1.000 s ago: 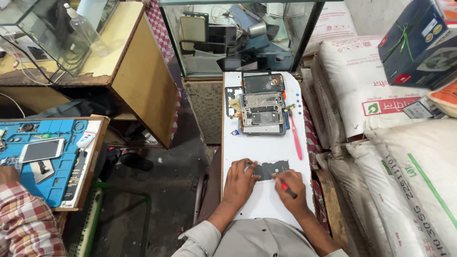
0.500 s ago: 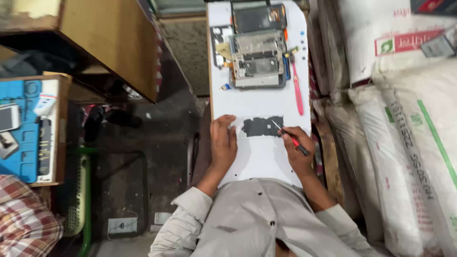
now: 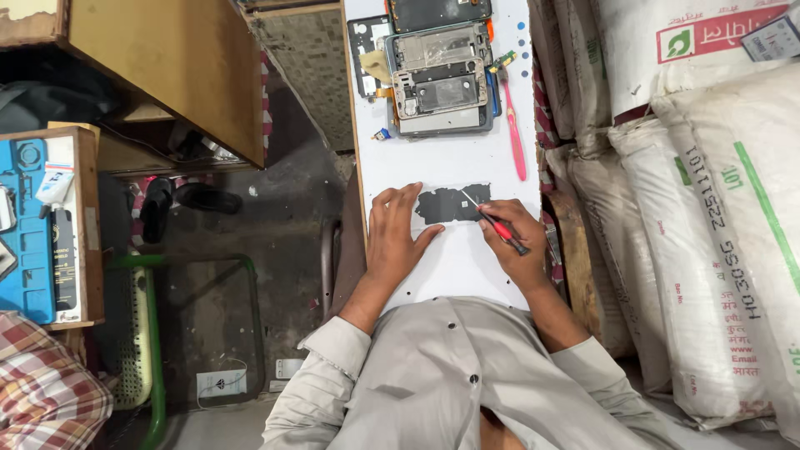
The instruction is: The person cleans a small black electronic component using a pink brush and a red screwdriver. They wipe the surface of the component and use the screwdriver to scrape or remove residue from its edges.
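A flat black phone part lies on the narrow white board in front of me. My left hand lies flat on the board with its fingertips pressing the part's left end. My right hand grips a small screwdriver with a red and black handle, its thin tip resting on the part's right side. Farther up the board an opened phone body lies with its insides showing.
A pink tool lies to the right of the opened phone, a black frame piece to its left. White sacks are stacked at the right. A wooden cabinet and a blue work mat are at the left. Another person's checked sleeve shows bottom left.
The view has tilted down toward my lap, so the board and phone sit higher in the picture. My hands stay on the black part, and the screwdriver tip has come onto it.
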